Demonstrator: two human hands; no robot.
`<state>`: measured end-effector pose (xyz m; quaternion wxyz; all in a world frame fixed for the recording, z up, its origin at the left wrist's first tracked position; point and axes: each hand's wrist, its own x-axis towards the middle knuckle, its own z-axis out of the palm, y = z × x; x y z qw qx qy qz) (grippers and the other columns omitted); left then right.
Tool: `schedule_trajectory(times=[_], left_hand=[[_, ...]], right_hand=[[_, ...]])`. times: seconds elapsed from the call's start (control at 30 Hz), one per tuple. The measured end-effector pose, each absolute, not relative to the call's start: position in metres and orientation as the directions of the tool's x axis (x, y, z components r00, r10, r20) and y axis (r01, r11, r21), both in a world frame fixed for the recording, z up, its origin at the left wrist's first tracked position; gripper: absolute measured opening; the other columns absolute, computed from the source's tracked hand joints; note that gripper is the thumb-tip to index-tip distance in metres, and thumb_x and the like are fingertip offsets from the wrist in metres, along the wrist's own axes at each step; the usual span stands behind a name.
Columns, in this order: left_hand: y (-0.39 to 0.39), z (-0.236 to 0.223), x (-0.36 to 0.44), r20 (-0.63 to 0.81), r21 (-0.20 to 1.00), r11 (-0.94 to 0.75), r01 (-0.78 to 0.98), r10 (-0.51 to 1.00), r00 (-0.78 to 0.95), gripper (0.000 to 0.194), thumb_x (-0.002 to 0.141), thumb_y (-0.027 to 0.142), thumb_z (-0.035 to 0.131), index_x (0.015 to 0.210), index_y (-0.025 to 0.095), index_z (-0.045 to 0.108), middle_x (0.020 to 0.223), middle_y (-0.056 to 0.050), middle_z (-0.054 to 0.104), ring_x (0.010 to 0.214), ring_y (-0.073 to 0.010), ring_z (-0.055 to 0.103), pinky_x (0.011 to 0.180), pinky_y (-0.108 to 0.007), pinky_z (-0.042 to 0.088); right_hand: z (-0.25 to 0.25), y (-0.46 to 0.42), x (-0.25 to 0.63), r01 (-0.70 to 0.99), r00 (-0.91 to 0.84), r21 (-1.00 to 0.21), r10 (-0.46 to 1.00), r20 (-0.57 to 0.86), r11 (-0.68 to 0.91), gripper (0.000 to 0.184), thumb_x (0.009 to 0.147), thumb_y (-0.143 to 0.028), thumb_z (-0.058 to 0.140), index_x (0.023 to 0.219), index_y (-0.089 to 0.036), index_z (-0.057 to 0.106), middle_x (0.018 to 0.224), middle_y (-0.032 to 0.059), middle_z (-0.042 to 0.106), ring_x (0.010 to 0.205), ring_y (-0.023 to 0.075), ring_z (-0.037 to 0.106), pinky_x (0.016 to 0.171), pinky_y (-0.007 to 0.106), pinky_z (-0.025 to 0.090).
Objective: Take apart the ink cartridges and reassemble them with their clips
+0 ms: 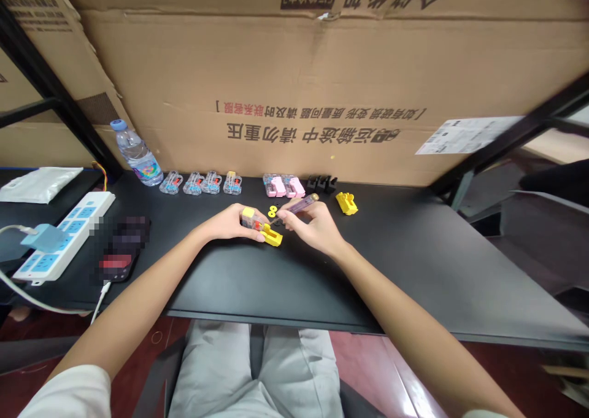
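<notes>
Head view: beyond the person's lap (257,375), over the black table (221,283), the left hand (225,223) grasps a clear plastic casing (251,220), with a yellow part (273,237) against its end. The right hand (321,226) clasps a slim tool (301,205), tip beside the casing. The casing looks light, stiff, slightly slippery and perhaps brittle; its sides seem the surest hold. Just behind lie yellow discs (272,212); farther back, clear pieces (211,183) and a bottle (138,154) near cardboard (285,56).
</notes>
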<state>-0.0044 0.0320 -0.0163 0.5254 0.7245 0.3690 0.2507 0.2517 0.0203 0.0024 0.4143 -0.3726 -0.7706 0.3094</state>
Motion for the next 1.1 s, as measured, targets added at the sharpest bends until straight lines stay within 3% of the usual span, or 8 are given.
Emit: schedule_trajectory(times=[0.13, 0.3, 0.57, 0.7, 0.8, 0.9, 1.1], left_hand=[[0.032, -0.015, -0.004, -0.021, 0.945, -0.18, 0.271, 0.798, 0.602, 0.054, 0.073, 0.042, 0.097, 0.117, 0.015, 0.081, 0.108, -0.01, 0.084, 0.096, -0.0233, 0.078, 0.093, -0.034, 0.058], [0.032, -0.015, -0.004, -0.025, 0.947, -0.178, 0.268, 0.791, 0.612, 0.056, 0.073, 0.042, 0.097, 0.119, 0.014, 0.081, 0.109, -0.011, 0.084, 0.099, -0.0242, 0.078, 0.094, -0.034, 0.058], [0.031, -0.013, -0.003, -0.027, 0.949, -0.169, 0.268, 0.799, 0.601, 0.053, 0.072, 0.039, 0.097, 0.117, 0.014, 0.082, 0.109, -0.01, 0.084, 0.096, -0.024, 0.079, 0.094, -0.035, 0.058], [0.03, -0.013, 0.0, -0.012, 0.952, -0.171, 0.253, 0.807, 0.59, 0.053, 0.073, 0.04, 0.096, 0.116, 0.014, 0.081, 0.108, -0.01, 0.084, 0.097, -0.0241, 0.079, 0.095, -0.035, 0.058], [0.029, -0.015, 0.002, -0.008, 0.954, -0.17, 0.249, 0.812, 0.584, 0.055, 0.073, 0.041, 0.096, 0.118, 0.013, 0.08, 0.11, -0.011, 0.084, 0.098, -0.0247, 0.079, 0.096, -0.035, 0.058], [0.03, -0.017, 0.002, -0.009, 0.948, -0.17, 0.269, 0.83, 0.557, 0.062, 0.072, 0.042, 0.097, 0.123, 0.012, 0.079, 0.114, -0.012, 0.084, 0.101, -0.0255, 0.079, 0.097, -0.037, 0.058], [0.034, -0.022, 0.001, 0.07, 0.912, -0.25, 0.325, 0.875, 0.478, 0.063, 0.074, 0.048, 0.095, 0.125, 0.015, 0.079, 0.113, -0.011, 0.084, 0.101, -0.0252, 0.078, 0.096, -0.035, 0.058]], right_hand=[[0.003, 0.02, 0.253, 0.34, -0.455, -0.735, 0.787, 0.417, 0.586, 0.04, 0.1, -0.055, 0.069, 0.086, -0.019, 0.078, 0.088, 0.0102, 0.081, 0.074, 0.0232, 0.073, 0.073, 0.037, 0.058], [0.001, 0.021, 0.254, 0.32, -0.39, -0.786, 0.829, 0.399, 0.529, 0.046, 0.1, -0.062, 0.065, 0.091, -0.019, 0.078, 0.092, 0.0113, 0.079, 0.076, 0.0236, 0.073, 0.067, 0.035, 0.06], [0.005, 0.018, 0.249, 0.36, -0.434, -0.713, 0.785, 0.443, 0.602, 0.04, 0.1, -0.057, 0.066, 0.087, -0.02, 0.078, 0.085, 0.0095, 0.08, 0.072, 0.0231, 0.072, 0.074, 0.038, 0.059], [-0.006, 0.021, 0.245, 0.419, -0.309, -0.727, 0.839, 0.449, 0.544, 0.049, 0.096, -0.065, 0.069, 0.078, -0.021, 0.078, 0.074, 0.0081, 0.078, 0.063, 0.0221, 0.069, 0.064, 0.036, 0.055], [-0.012, 0.023, 0.243, 0.451, -0.199, -0.733, 0.857, 0.475, 0.51, 0.057, 0.091, -0.071, 0.073, 0.063, -0.021, 0.072, 0.057, 0.0051, 0.069, 0.053, 0.0193, 0.062, 0.054, 0.034, 0.048], [-0.013, 0.024, 0.243, 0.431, -0.146, -0.761, 0.87, 0.471, 0.485, 0.062, 0.089, -0.073, 0.073, 0.057, -0.021, 0.066, 0.052, 0.0044, 0.066, 0.049, 0.0179, 0.058, 0.049, 0.032, 0.043], [-0.006, 0.027, 0.25, 0.4, -0.074, -0.795, 0.881, 0.467, 0.455, 0.06, 0.089, -0.074, 0.073, 0.062, -0.02, 0.067, 0.058, 0.0058, 0.068, 0.055, 0.0215, 0.065, 0.05, 0.033, 0.051]])
